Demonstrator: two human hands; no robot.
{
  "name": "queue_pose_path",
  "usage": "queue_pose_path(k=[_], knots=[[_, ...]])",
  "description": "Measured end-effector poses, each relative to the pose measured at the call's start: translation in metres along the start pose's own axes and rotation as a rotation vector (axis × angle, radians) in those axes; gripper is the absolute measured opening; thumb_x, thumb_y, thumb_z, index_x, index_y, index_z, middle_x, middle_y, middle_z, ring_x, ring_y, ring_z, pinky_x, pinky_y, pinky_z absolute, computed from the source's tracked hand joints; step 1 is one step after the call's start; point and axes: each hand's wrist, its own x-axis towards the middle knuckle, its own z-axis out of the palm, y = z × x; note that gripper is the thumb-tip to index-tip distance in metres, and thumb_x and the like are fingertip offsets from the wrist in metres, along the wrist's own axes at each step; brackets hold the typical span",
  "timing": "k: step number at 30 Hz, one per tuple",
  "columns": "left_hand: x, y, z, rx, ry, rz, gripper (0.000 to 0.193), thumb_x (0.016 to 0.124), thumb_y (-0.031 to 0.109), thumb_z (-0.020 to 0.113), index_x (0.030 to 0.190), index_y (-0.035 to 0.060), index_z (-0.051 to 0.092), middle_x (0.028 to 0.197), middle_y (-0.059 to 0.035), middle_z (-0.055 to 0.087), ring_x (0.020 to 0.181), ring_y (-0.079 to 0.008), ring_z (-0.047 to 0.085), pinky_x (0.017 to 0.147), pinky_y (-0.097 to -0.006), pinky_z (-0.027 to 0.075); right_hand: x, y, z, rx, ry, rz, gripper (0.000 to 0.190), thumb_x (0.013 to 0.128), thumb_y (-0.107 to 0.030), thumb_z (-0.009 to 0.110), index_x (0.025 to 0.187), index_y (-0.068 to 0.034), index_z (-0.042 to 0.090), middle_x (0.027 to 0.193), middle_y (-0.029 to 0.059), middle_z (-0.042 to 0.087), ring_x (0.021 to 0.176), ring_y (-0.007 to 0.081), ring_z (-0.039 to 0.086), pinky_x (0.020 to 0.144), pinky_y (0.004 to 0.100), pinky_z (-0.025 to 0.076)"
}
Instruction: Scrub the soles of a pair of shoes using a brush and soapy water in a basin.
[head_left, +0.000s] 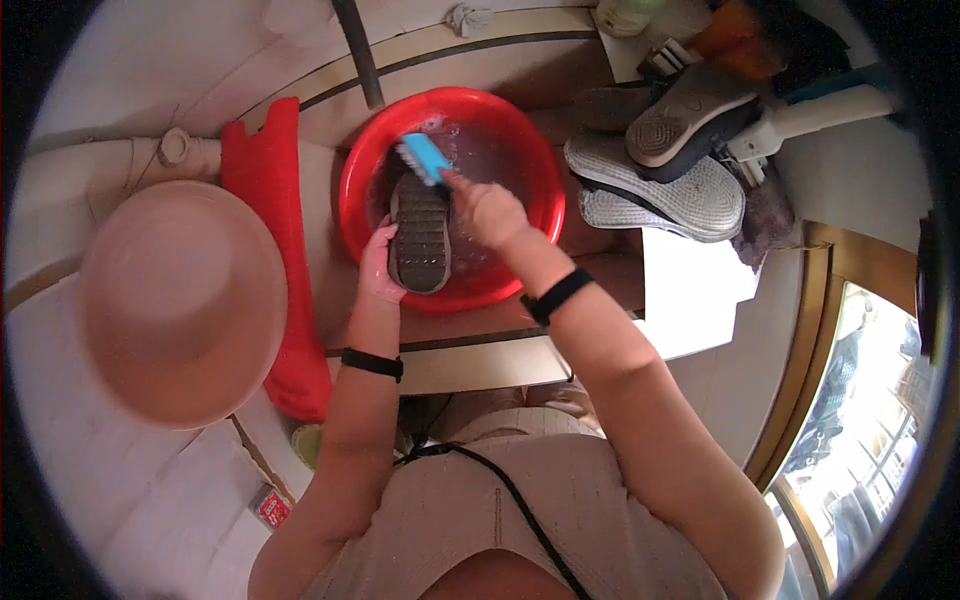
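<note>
My left hand (381, 264) grips a dark shoe or slipper (421, 244) by its left edge, with the ridged sole facing up. In my right hand (489, 214) is a blue scrubbing brush (426, 157) with pale bristles. The brush head lies over the far end of the sole; I cannot tell whether the bristles touch it. Both hands are above a round red plastic basin (553, 202), which holds greyish, slightly foamy water (491, 154). Part of the basin's near rim is covered by the shoe and my left hand.
Several shoes (652, 187) are piled at the right, soles showing. A pinkish plastic basin (184, 307) stands at the left beside a red cloth (289, 300). Behind the red basin a dark pipe (360, 56) comes down. A white pipe (832, 116) reaches in from the right.
</note>
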Motion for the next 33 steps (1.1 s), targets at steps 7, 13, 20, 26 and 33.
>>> queue_pose_path(k=[7,13,20,26,33], knots=[[-0.001,0.003,0.0,-0.06,0.0,0.046,0.038,0.088,0.022,0.048,0.122,0.0076,0.042,0.109,-0.011,0.056,0.097,-0.0247,0.056,0.082,-0.0401,0.047,0.022,0.118,0.067,-0.246,-0.179,0.347,0.047,0.087,-0.022,0.041,0.133,-0.02,0.03,0.105,0.0182,0.058,0.096,0.034,0.057,0.082,0.0412,0.046],[0.001,0.013,-0.012,-0.026,0.159,0.09,0.036,0.087,0.019,0.048,0.122,0.0106,0.043,0.11,-0.0099,0.055,0.097,-0.0249,0.056,0.082,-0.0408,0.046,-0.056,0.021,0.005,0.467,-0.077,-0.102,0.035,0.086,-0.014,0.045,0.121,-0.012,0.048,0.081,0.0274,0.057,0.079,0.041,0.057,0.065,0.0423,0.047],[0.014,-0.013,-0.002,-0.099,0.111,-0.012,0.033,0.088,0.016,0.044,0.12,0.0104,0.045,0.11,-0.0096,0.056,0.097,-0.0257,0.056,0.084,-0.0411,0.046,-0.042,-0.001,-0.005,0.07,-0.06,-0.083,0.039,0.087,-0.022,0.042,0.125,-0.024,0.042,0.078,0.0212,0.06,0.069,0.0393,0.059,0.061,0.0491,0.049],[0.001,-0.012,0.023,-0.034,-0.036,-0.021,0.034,0.088,0.023,0.042,0.113,0.0016,0.049,0.106,-0.0138,0.058,0.093,-0.027,0.058,0.08,-0.0406,0.048,0.014,0.05,0.021,0.622,-0.077,0.309,0.045,0.087,-0.03,0.047,0.126,-0.007,0.039,0.087,0.0156,0.063,0.063,0.0248,0.062,0.057,0.0395,0.049],[-0.006,0.003,0.02,0.246,-0.001,0.018,0.038,0.085,0.02,0.051,0.119,0.0039,0.044,0.106,-0.0086,0.056,0.098,-0.0207,0.055,0.086,-0.0343,0.044,0.0,0.024,0.013,1.696,-0.22,0.374,0.056,0.081,-0.013,0.061,0.13,-0.014,0.034,0.063,0.0016,0.053,0.036,0.0104,0.039,0.034,0.0238,0.03]])
